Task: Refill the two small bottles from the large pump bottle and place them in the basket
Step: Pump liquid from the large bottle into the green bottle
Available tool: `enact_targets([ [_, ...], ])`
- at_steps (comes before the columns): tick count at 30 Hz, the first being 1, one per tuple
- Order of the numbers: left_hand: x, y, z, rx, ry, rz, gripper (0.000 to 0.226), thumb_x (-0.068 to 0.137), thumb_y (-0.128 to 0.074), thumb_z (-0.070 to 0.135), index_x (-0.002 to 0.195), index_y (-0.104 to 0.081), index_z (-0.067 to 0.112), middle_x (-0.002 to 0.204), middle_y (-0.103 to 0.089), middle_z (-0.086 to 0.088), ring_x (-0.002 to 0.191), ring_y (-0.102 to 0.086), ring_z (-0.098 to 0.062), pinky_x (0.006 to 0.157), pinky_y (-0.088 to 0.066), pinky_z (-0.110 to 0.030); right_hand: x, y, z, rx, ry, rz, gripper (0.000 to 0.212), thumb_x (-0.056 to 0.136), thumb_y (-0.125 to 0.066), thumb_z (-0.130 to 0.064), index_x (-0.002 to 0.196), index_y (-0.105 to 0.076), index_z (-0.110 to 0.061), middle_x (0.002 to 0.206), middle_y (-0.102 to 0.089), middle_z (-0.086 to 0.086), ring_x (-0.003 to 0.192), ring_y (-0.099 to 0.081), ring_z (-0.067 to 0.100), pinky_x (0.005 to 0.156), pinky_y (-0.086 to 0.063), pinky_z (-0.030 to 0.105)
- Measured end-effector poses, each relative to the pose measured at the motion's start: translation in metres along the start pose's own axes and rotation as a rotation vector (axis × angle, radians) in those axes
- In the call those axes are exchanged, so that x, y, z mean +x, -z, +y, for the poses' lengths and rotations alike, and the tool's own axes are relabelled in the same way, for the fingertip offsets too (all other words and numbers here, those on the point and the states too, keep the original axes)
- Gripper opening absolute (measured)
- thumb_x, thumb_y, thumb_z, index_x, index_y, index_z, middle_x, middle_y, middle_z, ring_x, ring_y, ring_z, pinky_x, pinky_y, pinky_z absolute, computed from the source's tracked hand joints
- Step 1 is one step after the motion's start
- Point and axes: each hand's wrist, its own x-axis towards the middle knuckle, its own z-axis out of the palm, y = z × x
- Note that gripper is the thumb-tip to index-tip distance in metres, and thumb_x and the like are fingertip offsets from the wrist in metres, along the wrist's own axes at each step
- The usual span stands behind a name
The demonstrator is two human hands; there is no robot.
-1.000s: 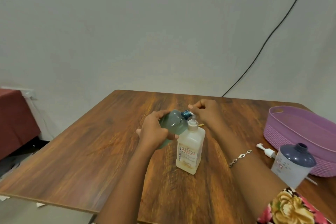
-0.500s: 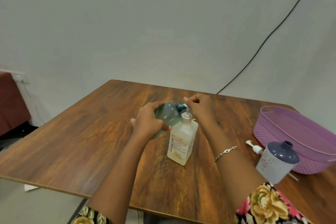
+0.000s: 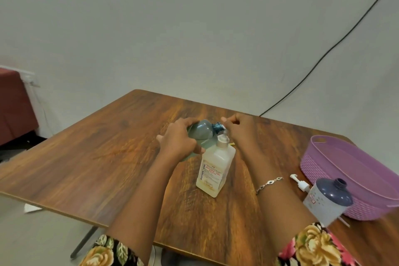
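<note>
Left hand [image 3: 178,142] wraps its fingers round the green bottle [image 3: 201,130], tilted just beside the pump bottle [image 3: 216,166]. Right hand [image 3: 241,129] curls at its neck; grip unclear. Probably light, squashy, slippery: hold mid-body.

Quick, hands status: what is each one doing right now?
Left hand: grips the green bottle, tilted.
Right hand: fingers curled at the top of the pump bottle; grip cannot be told.
</note>
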Motion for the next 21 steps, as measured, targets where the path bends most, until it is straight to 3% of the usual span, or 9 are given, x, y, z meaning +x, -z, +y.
enact_targets([
  [2,-0.002,-0.002,-0.004,0.000,0.024,-0.018,0.077,0.061,-0.084,0.017,0.129,-0.051,0.031,0.127,-0.053,0.010,0.118,-0.044,-0.017,0.086,-0.023,-0.038,-0.003,-0.004,0.005,-0.013,0.003,0.010,0.021,0.087,-0.061,-0.020,0.072,-0.059,-0.005,0.065,-0.056,-0.002,0.060,-0.050,0.006,0.054,-0.039,0.018],
  [7,-0.006,-0.004,-0.011,-0.073,0.056,-0.029,0.075,0.062,-0.083,0.012,0.128,-0.052,0.031,0.127,-0.054,0.009,0.118,-0.044,-0.018,0.090,-0.025,-0.038,-0.008,-0.008,0.005,-0.030,0.012,-0.001,0.026,0.088,-0.059,-0.019,0.064,-0.050,-0.014,0.064,-0.053,-0.003,0.059,-0.048,0.006,0.055,-0.038,0.017],
  [10,-0.005,-0.001,-0.007,-0.133,0.051,-0.043,0.079,0.060,-0.084,0.009,0.129,-0.052,0.026,0.128,-0.054,0.005,0.117,-0.046,-0.021,0.101,-0.033,-0.049,-0.006,0.000,-0.002,-0.037,0.021,-0.017,0.022,0.086,-0.062,-0.021,0.067,-0.056,-0.012,0.069,-0.058,-0.001,0.063,-0.052,0.010,0.058,-0.042,0.021],
  [17,-0.003,-0.002,-0.008,-0.092,0.041,-0.031,0.077,0.060,-0.084,0.011,0.128,-0.053,0.029,0.124,-0.055,0.010,0.114,-0.047,-0.017,0.100,-0.033,-0.048,-0.004,-0.004,0.003,-0.047,0.020,-0.015,0.027,0.086,-0.062,-0.021,0.062,-0.051,-0.015,0.064,-0.054,-0.004,0.059,-0.047,0.004,0.052,-0.034,0.016],
  [21,-0.005,-0.002,-0.011,-0.110,0.054,-0.043,0.076,0.059,-0.083,0.008,0.126,-0.054,0.028,0.123,-0.056,0.007,0.114,-0.048,-0.020,0.100,-0.034,-0.052,-0.007,-0.005,0.006,-0.022,0.030,-0.015,0.027,0.087,-0.061,-0.020,0.062,-0.050,-0.017,0.064,-0.053,-0.004,0.061,-0.049,0.007,0.056,-0.037,0.017],
])
